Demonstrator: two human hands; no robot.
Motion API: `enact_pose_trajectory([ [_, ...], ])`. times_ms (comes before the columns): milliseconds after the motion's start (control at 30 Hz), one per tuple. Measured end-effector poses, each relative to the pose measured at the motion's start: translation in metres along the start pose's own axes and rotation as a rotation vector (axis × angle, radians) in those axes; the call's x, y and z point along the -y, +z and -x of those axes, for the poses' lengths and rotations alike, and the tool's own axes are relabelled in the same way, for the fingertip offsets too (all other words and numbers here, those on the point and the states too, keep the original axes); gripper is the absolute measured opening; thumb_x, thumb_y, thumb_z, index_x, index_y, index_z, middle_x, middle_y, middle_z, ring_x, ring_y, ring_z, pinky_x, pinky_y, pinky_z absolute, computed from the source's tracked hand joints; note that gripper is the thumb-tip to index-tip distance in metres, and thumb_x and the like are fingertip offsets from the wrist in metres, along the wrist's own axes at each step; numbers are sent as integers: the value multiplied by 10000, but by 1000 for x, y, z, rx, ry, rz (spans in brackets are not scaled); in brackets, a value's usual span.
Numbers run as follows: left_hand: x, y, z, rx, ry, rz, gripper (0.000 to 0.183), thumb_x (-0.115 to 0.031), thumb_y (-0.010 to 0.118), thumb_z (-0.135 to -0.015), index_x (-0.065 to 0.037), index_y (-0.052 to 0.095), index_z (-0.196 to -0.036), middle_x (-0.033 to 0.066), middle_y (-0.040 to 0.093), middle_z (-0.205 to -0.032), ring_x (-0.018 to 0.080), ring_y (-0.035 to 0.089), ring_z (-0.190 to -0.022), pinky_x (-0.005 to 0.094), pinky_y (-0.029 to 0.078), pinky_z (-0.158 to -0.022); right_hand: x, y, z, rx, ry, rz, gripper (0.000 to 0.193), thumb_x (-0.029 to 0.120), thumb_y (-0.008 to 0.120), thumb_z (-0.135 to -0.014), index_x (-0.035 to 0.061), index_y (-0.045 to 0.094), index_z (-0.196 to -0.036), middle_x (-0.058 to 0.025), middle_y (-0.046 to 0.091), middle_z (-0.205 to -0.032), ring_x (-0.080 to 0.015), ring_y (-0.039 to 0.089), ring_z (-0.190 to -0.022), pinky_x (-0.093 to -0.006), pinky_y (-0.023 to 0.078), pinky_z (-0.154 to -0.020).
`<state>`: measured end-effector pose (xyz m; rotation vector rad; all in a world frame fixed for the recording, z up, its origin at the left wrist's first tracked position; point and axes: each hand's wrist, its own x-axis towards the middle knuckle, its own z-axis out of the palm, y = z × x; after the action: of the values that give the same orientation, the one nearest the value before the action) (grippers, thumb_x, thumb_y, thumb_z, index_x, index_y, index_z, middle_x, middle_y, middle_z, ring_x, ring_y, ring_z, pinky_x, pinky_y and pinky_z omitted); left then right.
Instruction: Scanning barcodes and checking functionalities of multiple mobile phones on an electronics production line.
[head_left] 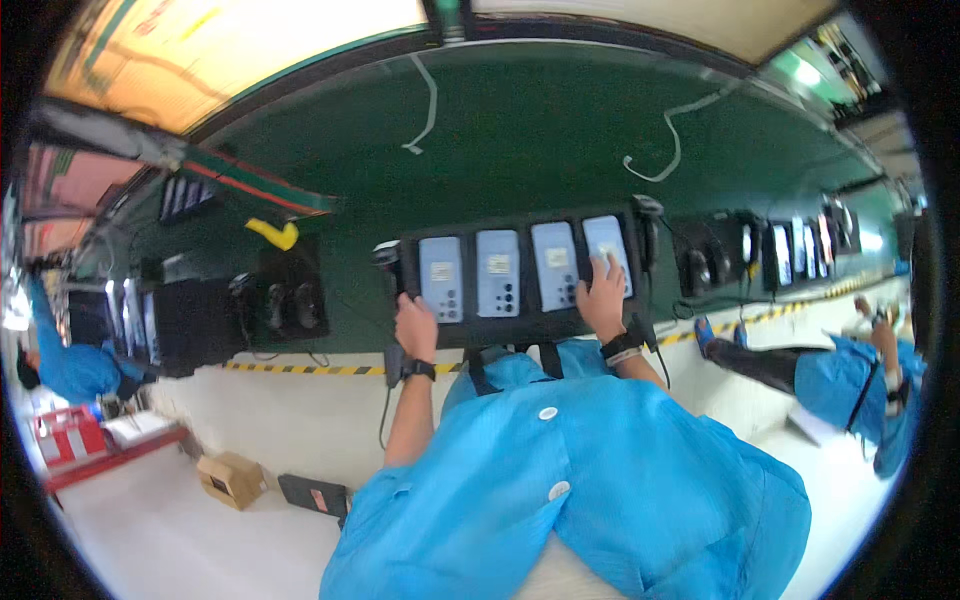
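Note:
A black tray (462, 332) lies before me on the green table, with several pale-blue smartphones face down in a row. Each phone bears a whitish label, and dark camera lenses show on most of them. My right hand (602, 300) reaches over the rightmost phone (603, 232), fingers spread and fingertips at its label. The thumb side comes near the neighbouring phone (555, 266). At the tray's left edge rests my left hand (417, 328), beside the leftmost phone (440, 280); its fingers are blurred, so whether they grip the edge is unclear. Dark bands circle both wrists.
Black handheld devices (386, 256) with cables flank the tray. A yellow object (273, 234) lies to the left, near another dark tray (292, 300). More phones (800, 248) stand at the right. Co-workers in blue (850, 375) are at both sides. A cardboard box (230, 480) sits below left.

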<state>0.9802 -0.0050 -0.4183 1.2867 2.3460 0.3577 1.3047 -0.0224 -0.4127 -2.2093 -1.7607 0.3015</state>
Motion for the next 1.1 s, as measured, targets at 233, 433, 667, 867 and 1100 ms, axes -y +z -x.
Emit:
enact_pose_trajectory([
  [233, 11, 18, -4, -106, 39, -97, 379, -250, 471, -937, 17, 521, -1201, 270, 651, -990, 440, 634, -895, 526, 500, -753, -90, -15, 0, -31, 221, -368, 517, 111, 562, -861, -22, 394, -1331, -300, 472, -1276, -448, 452, -1190, -472, 388, -993],
  [433, 17, 21, 3, -122, -54, -119, 298, -270, 471, -945, -14, 543, -1081, 221, 663, -918, 425, 643, -848, 519, 504, -715, -85, -9, -19, 26, 267, -129, 364, 133, 506, -892, -3, 486, -1230, -279, 605, -1095, -438, 592, -983, -486, 494, -828],
  [667, 22, 24, 12, -121, 70, 1, 306, -284, 500, -938, -19, 529, -1088, 233, 653, -935, 440, 634, -847, 533, 497, -718, -109, -15, -25, 47, 165, 5, 420, 115, 556, -879, -28, 448, -1259, -256, 667, -870, -430, 650, -816, -513, 518, -701],
  [867, 31, -5, 38, -96, 38, 191, 362, -252, 504, -937, 12, 521, -1184, 260, 646, -961, 421, 625, -903, 489, 501, -782, -100, -12, -51, 131, 204, 155, 464, 105, 570, -876, -34, 426, -1295, -258, 650, -993, -428, 634, -886, -497, 515, -764],
  [1100, 112, -56, 85, -102, 36, 523, 270, -188, 526, -937, 31, 584, -1083, 213, 673, -960, 337, 660, -919, 390, 512, -796, 152, -60, 20, 580, -450, -556, 314, 159, 593, -886, -10, 585, -1150, -174, 674, -1016, -299, 666, -925, -356, 518, -807],
])
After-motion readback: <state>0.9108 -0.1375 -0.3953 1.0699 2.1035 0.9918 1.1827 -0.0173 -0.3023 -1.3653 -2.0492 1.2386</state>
